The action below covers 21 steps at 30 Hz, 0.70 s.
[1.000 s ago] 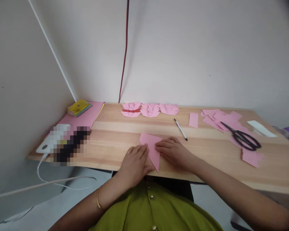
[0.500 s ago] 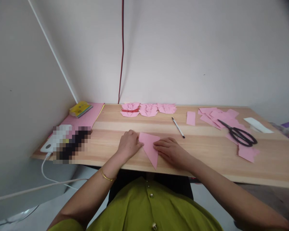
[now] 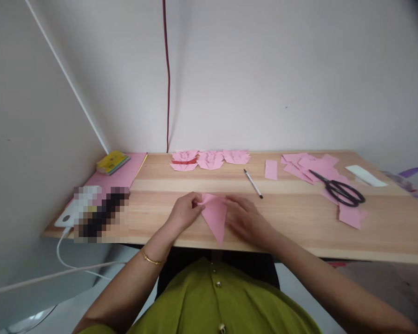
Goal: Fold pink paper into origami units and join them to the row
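A folded pink paper point(image 3: 215, 217), shaped like a triangle with its tip pointing at me, is near the table's front edge. My left hand point(image 3: 186, 213) pinches its upper left corner between thumb and fingers. Along the right side of the paper, my right hand point(image 3: 247, 220) lies with its fingers stretched out, slightly blurred, touching or very close to the upper right corner. Its thumb is hard to make out.
Cut pink flower shapes point(image 3: 211, 160) line the wall side. A pen point(image 3: 253, 183), a small pink rectangle point(image 3: 271, 170), pink scraps point(image 3: 310, 165), black scissors point(image 3: 341, 189) and a white strip point(image 3: 365, 176) lie rightward. A yellow pad point(image 3: 112, 162) and white device point(image 3: 77, 206) are left.
The left corner of the paper is now pinched and lifted a little by my left hand. My right fingers have drawn slightly off the paper. The whole view has shifted a little.
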{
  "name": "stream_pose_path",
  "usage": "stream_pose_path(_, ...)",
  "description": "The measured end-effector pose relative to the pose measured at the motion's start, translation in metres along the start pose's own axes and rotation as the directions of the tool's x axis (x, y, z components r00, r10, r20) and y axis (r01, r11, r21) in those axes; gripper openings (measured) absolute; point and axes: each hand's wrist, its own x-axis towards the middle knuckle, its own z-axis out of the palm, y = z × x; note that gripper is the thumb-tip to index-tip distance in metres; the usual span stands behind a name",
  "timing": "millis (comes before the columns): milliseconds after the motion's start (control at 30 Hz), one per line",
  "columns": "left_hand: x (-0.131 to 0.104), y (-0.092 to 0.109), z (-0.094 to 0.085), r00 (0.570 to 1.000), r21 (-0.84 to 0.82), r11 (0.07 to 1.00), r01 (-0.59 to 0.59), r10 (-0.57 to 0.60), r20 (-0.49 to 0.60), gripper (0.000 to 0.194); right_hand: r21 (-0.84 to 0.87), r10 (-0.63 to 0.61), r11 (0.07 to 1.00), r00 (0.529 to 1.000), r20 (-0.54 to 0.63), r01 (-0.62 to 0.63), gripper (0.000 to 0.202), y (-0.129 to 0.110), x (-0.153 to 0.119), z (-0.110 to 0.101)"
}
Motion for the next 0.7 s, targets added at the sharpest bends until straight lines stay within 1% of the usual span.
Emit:
stream_pose_path(67,-0.003,-0.001,0.004,0.999,-0.199,0.98,0.025,-0.029,-0.019,0.016,0.147,0.147,0.98,0.986,-0.076,-0.135,0.07,0.001,0.002,0.001)
stream_pose_path(100,-0.003,-0.001,0.005,0.999,-0.297,0.954,0.031,-0.04,-0.025,0.022,0.234,0.216,0.953,0.973,-0.083,-0.192,0.077,0.001,0.005,0.0)
stream_pose_path(133,-0.004,0.0,0.007,0.998,-0.383,0.923,0.032,-0.048,-0.031,0.028,0.323,0.262,0.918,0.963,-0.062,-0.229,0.078,0.0,0.007,-0.001)
stream_pose_path(167,-0.004,0.001,0.008,0.998,-0.452,0.891,0.032,-0.055,-0.039,0.036,0.402,0.285,0.88,0.958,-0.021,-0.253,0.071,-0.001,0.011,-0.002)
stream_pose_path(200,-0.004,0.003,0.007,0.997,-0.5,0.865,0.032,-0.063,-0.044,0.043,0.463,0.28,0.847,0.96,0.027,-0.26,0.058,-0.003,0.015,-0.004)
stream_pose_path(233,-0.003,0.006,0.006,0.996,-0.531,0.846,0.034,-0.072,-0.05,0.049,0.499,0.261,0.827,0.963,0.067,-0.258,0.04,-0.004,0.02,-0.007)
stream_pose_path(267,-0.002,0.009,0.003,0.995,-0.55,0.834,0.04,-0.083,-0.054,0.053,0.501,0.249,0.827,0.965,0.083,-0.256,0.025,-0.006,0.024,-0.011)
stream_pose_path(300,-0.001,0.012,-0.001,0.995,-0.563,0.825,0.048,-0.092,-0.049,0.054,0.468,0.249,0.848,0.966,0.064,-0.25,0.019,-0.007,0.029,-0.015)
stream_pose_path(367,0.002,0.016,-0.011,0.99,-0.577,0.816,0.044,-0.114,-0.087,0.049,0.345,0.26,0.91,0.965,-0.044,-0.23,0.02,-0.007,0.038,-0.025)
stream_pose_path(400,0.003,0.016,-0.016,0.986,-0.562,0.826,0.039,-0.124,-0.113,0.046,0.286,0.248,0.935,0.964,-0.1,-0.21,0.021,-0.006,0.042,-0.029)
stream_pose_path(467,0.004,0.014,-0.022,0.979,-0.515,0.857,0.025,-0.126,-0.162,0.04,0.187,0.191,0.97,0.964,-0.187,-0.156,0.017,-0.002,0.05,-0.034)
stream_pose_path(567,0.005,0.006,-0.02,0.986,-0.441,0.897,0.034,-0.103,-0.134,0.031,0.077,0.069,0.996,0.965,-0.251,-0.052,0.012,0.005,0.057,-0.034)
stream_pose_path(600,0.005,0.003,-0.018,0.989,-0.422,0.906,0.027,-0.086,-0.121,0.035,0.055,0.019,0.998,0.966,-0.256,-0.005,0.012,0.006,0.058,-0.032)
stream_pose_path(700,0.003,-0.001,-0.011,0.989,-0.393,0.919,-0.017,-0.042,-0.141,0.059,-0.009,-0.122,0.992,0.958,-0.26,0.124,0.013,0.01,0.056,-0.022)
